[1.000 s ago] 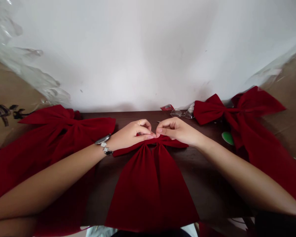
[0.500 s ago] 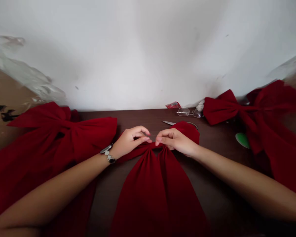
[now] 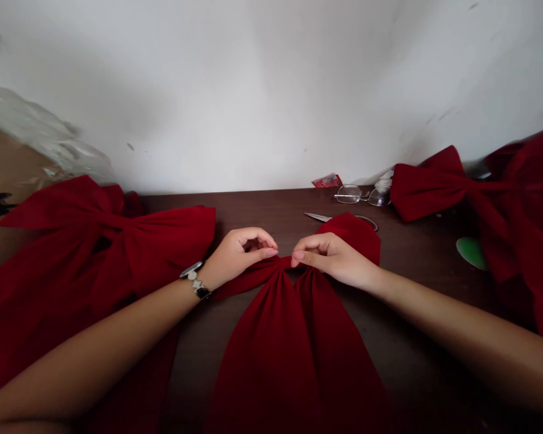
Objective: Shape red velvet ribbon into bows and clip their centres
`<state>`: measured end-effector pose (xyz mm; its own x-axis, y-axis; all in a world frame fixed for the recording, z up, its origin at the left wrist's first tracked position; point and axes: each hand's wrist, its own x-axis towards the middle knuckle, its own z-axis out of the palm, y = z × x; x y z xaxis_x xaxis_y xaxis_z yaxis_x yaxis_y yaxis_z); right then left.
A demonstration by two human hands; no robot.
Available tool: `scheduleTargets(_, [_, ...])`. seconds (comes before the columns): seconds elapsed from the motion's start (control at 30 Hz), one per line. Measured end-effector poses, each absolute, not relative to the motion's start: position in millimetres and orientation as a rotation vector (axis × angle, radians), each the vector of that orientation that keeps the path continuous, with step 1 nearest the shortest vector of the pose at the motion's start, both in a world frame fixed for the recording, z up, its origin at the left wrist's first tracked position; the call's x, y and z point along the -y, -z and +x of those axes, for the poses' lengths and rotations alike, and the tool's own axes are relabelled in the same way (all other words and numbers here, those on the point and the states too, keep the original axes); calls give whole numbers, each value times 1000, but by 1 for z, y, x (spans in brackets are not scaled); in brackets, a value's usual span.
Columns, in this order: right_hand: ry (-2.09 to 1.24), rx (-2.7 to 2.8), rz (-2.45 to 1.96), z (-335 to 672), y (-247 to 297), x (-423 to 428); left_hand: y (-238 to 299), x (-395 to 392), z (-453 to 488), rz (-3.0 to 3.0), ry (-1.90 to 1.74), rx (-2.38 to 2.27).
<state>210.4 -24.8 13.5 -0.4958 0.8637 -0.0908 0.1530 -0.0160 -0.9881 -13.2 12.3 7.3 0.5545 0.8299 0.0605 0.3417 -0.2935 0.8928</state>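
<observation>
Left hand (image 3: 238,256) and right hand (image 3: 332,259) pinching the gathered middle of the centre bow (image 3: 271,355), just apart — middle apparently still unbound — on the table (image 3: 253,211); left bow (image 3: 72,253) and right bow (image 3: 428,187) looking finished.

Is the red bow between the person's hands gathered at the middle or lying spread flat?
Gathered: the left hand and right hand pinch the red velvet bow at its narrow centre; its tails fan below.
</observation>
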Motion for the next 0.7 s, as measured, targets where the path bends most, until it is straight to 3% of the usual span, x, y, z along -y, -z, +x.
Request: scheduleTargets(0.7, [-1547, 1696, -1058, 211, -12, 24, -11, -6, -11, 1774, -769, -944])
